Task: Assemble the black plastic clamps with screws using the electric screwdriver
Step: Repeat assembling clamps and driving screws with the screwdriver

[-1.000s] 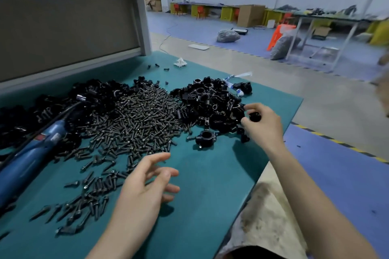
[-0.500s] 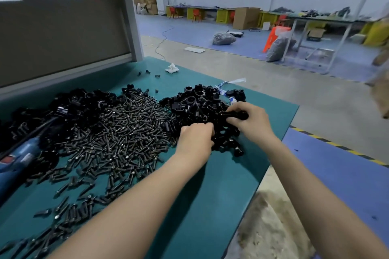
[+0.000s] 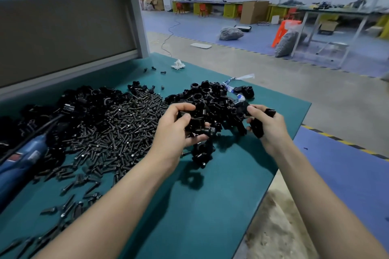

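Half a second ago both our hands were buried in the pile of black clamp parts (image 3: 210, 99) at the far right of the bench (image 3: 221, 216). A second ago our left hand was open over the near mat and our right was pinching one piece at the pile's edge. Now both hands have come up out of the pile's near side with a load each.

Our left hand (image 3: 174, 130) is curled round a clump of clamp pieces. Several more (image 3: 203, 151) hang or drop just below it, clear of the mat, with their shadow lying underneath. Our right hand (image 3: 267, 126) grips a few black pieces (image 3: 257, 128), fingers wrapped round them. How many it holds we cannot tell.

We judge this to be gathering stock, not assembly. No screw is in either hand. The heap of screws (image 3: 117, 124) lies untouched in the middle of the bench, touching the clamp pile. The blue electric screwdriver (image 3: 23, 160) lies at the left edge with neither hand near it.

The likely next need is to bring the parts to the near bare mat and match halves. The loose ones under our left hand may scatter.
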{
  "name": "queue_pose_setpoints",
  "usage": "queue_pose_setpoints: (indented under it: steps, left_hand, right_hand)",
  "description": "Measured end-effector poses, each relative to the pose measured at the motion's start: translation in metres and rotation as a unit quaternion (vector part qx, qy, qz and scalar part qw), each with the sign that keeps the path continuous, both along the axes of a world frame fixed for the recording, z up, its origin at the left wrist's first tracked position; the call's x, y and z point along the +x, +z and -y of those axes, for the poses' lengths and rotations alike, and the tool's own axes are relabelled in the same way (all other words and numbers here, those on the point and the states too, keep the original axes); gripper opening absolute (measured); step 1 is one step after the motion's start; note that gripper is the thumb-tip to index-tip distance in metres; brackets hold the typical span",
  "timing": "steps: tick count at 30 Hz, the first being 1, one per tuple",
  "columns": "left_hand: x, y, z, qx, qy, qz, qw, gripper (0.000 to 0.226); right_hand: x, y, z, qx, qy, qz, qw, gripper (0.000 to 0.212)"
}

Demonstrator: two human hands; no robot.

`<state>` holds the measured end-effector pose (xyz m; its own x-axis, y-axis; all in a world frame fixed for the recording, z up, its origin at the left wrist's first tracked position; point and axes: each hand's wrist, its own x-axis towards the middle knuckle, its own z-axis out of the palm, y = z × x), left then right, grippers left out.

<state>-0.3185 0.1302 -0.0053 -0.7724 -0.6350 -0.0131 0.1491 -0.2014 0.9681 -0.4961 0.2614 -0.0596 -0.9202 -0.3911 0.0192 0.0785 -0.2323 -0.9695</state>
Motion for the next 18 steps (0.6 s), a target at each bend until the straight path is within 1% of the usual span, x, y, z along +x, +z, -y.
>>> queue_pose_setpoints:
  steps: [2,4,5,6,7,8,9,11,13,15,16,17,18]
  left_hand:
    - [0.005,-0.001,-0.001,0.04,0.005,-0.006,0.999,0.029]
    - [0.008,-0.003,-0.002,0.062,0.006,-0.009,0.998,0.029]
    - [0.009,-0.005,-0.003,0.059,0.001,-0.008,0.998,0.03]
    - [0.01,-0.007,-0.004,0.035,-0.003,-0.001,0.999,0.032]
    - [0.011,-0.01,-0.005,-0.027,-0.004,0.019,0.999,0.035]
    - [0.011,-0.014,-0.006,-0.115,-0.001,0.044,0.992,0.037]
    - [0.011,-0.018,-0.009,-0.209,0.004,0.067,0.976,0.038]
    - [0.012,-0.026,-0.014,-0.361,0.006,0.083,0.929,0.033]
    - [0.011,-0.036,-0.016,-0.471,0.006,0.078,0.879,0.028]
    - [0.011,-0.046,-0.017,-0.535,-0.006,0.1,0.839,0.027]
    - [0.011,-0.05,-0.018,-0.548,-0.01,0.118,0.828,0.028]
    - [0.011,-0.053,-0.019,-0.549,-0.008,0.14,0.824,0.031]
    - [0.013,-0.054,-0.02,-0.541,0.002,0.154,0.827,0.035]
  right_hand:
    - [0.004,-0.001,-0.002,-0.009,0.034,-0.007,0.999,0.019]
    - [0.01,0.002,-0.004,-0.024,0.066,-0.014,0.997,0.007]
    - [0.013,0.003,-0.004,-0.04,0.079,-0.019,0.996,0.006]
    - [0.017,0.006,-0.004,-0.055,0.095,-0.023,0.994,0.009]
    - [0.02,0.007,-0.004,-0.072,0.112,-0.026,0.991,0.011]
    - [0.025,0.01,-0.004,-0.087,0.134,-0.023,0.987,0.012]
    - [0.029,0.012,-0.003,-0.107,0.159,-0.017,0.981,0.016]
    - [0.038,0.015,0.0,-0.139,0.2,-0.001,0.97,0.017]
    - [0.047,0.017,0.003,-0.159,0.224,0.016,0.961,0.014]
    - [0.053,0.016,0.007,-0.174,0.241,0.036,0.954,0.025]
    - [0.057,0.015,0.008,-0.178,0.24,0.051,0.953,0.024]
    - [0.059,0.013,0.01,-0.186,0.238,0.067,0.951,0.018]
    - [0.062,0.011,0.01,-0.197,0.234,0.089,0.948,0.012]
